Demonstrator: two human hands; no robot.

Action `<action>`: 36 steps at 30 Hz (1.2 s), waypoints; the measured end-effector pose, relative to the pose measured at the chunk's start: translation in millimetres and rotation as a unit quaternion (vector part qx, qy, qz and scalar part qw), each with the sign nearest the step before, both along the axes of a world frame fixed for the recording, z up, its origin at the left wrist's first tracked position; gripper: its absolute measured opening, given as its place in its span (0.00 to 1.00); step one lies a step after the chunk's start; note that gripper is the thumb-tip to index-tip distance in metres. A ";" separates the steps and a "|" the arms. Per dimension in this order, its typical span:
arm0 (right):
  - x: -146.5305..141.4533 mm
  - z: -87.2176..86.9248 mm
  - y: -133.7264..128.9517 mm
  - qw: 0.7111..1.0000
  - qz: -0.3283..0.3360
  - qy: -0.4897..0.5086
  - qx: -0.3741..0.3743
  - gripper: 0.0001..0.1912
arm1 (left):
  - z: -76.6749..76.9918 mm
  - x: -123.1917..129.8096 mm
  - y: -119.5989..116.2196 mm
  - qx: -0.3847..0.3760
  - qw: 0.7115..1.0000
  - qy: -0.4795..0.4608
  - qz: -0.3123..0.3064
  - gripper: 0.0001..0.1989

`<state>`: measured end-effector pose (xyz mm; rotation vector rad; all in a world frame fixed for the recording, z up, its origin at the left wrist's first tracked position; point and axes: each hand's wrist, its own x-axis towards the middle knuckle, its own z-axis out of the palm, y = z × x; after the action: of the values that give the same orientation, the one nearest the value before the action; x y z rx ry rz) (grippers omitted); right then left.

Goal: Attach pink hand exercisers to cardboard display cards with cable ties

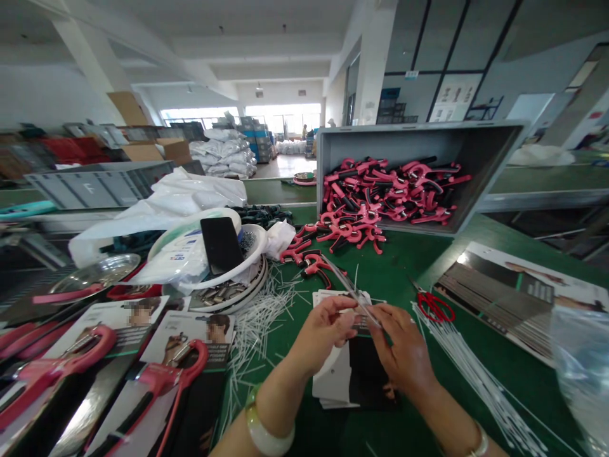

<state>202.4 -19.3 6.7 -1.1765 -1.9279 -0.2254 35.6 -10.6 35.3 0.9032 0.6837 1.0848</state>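
Note:
My left hand (329, 327) and my right hand (402, 343) meet over the green table, both closed on a thin backing card (349, 285) that is tilted and seen nearly edge-on. Beneath them lies a stack of printed backing cards (333, 381), white and black, partly covered by my hands. Just beyond the held card, several pink hand grip exercisers (314, 266) with black handles rest on the table. Left of my hands, more pink grip exercisers (183, 371) lie attached to printed cards. My fingertips hide part of the held card.
A grey crate (485, 190) tipped on its side spills pink exercisers. Red-handled scissors (435, 306) and white cable ties (480, 374) lie right, near a bundle of cards (499, 298). At left, loose white ties (257, 324) surround a white basin (259, 244) holding a black phone (221, 244).

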 end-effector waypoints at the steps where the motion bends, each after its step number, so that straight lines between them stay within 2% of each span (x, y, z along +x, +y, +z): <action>1: 0.9 1.3 1.1 1.000 -0.001 0.014 -0.003 0.13 | -3.4 4.2 0.8 0.030 0.999 0.015 0.001 0.19; 6: 3.5 8.1 1.6 0.998 0.006 0.053 -0.034 0.13 | -16.7 22.1 8.9 0.124 0.979 0.124 0.099 0.11; 10: 1.7 9.2 0.8 0.992 0.013 0.105 -0.070 0.14 | -17.9 35.4 18.4 0.094 0.984 0.040 0.148 0.10; 13: 1.3 6.3 1.1 0.986 0.010 0.142 -0.089 0.14 | -19.2 40.6 22.6 0.069 0.982 -0.021 0.173 0.13; 16: 3.0 3.5 1.5 0.980 0.002 0.168 -0.106 0.15 | -22.4 39.8 21.0 0.063 0.986 -0.013 0.153 0.19; 20: 5.1 2.7 1.0 0.970 -0.006 0.202 -0.137 0.17 | -25.1 35.1 14.4 0.055 0.995 0.048 0.070 0.26; 23: 4.7 3.7 -0.2 0.961 -0.017 0.223 -0.166 0.18 | -24.1 32.2 12.3 0.065 0.993 0.097 0.024 0.27; 26: 3.2 5.0 -1.1 0.957 -0.030 0.230 -0.175 0.19 | -22.7 30.1 13.8 0.057 0.990 0.128 0.005 0.26; 30: 1.7 4.5 -1.4 0.965 -0.016 0.212 -0.151 0.19 | -22.9 27.6 17.1 0.030 0.991 0.131 -0.007 0.25; 36: -0.3 0.6 -2.3 0.989 0.030 0.125 -0.069 0.14 | -20.6 20.8 17.8 0.015 0.987 0.160 -0.022 0.27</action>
<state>202.1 -21.6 7.2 -1.1736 -1.7763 0.0855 56.4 7.3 14.7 1.1272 0.9100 0.9208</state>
